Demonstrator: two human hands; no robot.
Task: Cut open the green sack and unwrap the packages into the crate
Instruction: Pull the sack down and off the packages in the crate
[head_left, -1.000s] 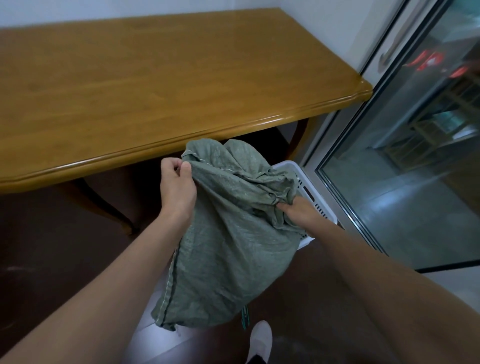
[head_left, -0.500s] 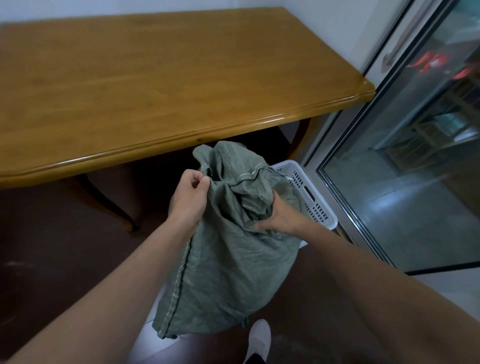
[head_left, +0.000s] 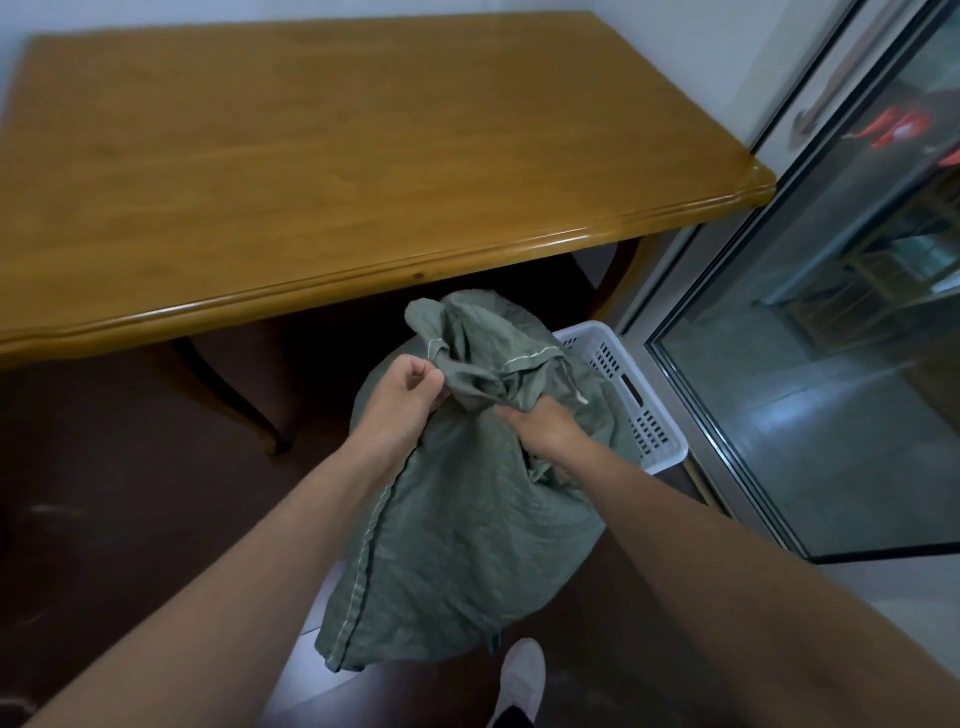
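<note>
Hanging from both hands, the green sack (head_left: 467, 530) is grasped at its bunched mouth, with the fingers of the left hand (head_left: 402, 410) and right hand (head_left: 543, 428) curled on the cloth. Just beyond the right fingers sits the white slotted crate (head_left: 644, 415), with the wooden desk (head_left: 311, 182) farther past.

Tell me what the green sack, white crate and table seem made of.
Crumpled green sack: likely woven plastic fabric, matte; stitched pale seam, stiff creases.
White slotted crate: probably moulded plastic, smooth; uniform vent slots.
Long brown table: wood or wood veneer, glossy varnish; grain and sheen along its edge.
</note>
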